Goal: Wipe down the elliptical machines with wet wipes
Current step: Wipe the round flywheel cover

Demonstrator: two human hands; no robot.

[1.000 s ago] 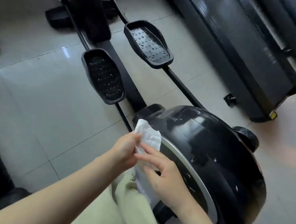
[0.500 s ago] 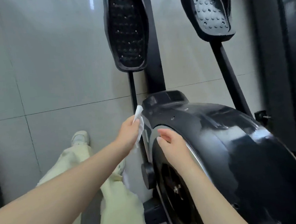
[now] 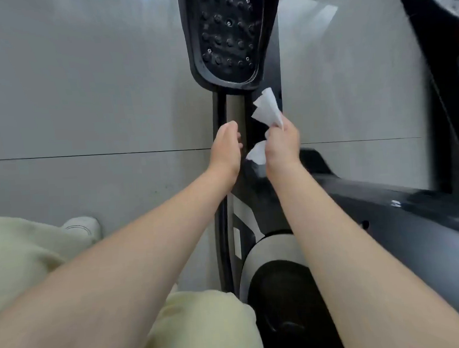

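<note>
The right hand [image 3: 282,145] pinches a crumpled wet wipe [image 3: 267,108] in curled fingers, just below the studded pedal [image 3: 226,32], over the pedal arm [image 3: 234,108]. The left hand [image 3: 226,149] lies against that arm with fingers bent; I cannot tell whether they grip it. Bunched like this, the wipe may cover little surface or slip free. The flywheel housing [image 3: 389,217] crowds the right; a white shoe [image 3: 81,227] stands on the tiled floor [image 3: 82,102].

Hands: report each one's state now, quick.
Left hand: fingers curled at the pedal bar; grip cannot be told.
Right hand: holds the wet wipe.
</note>
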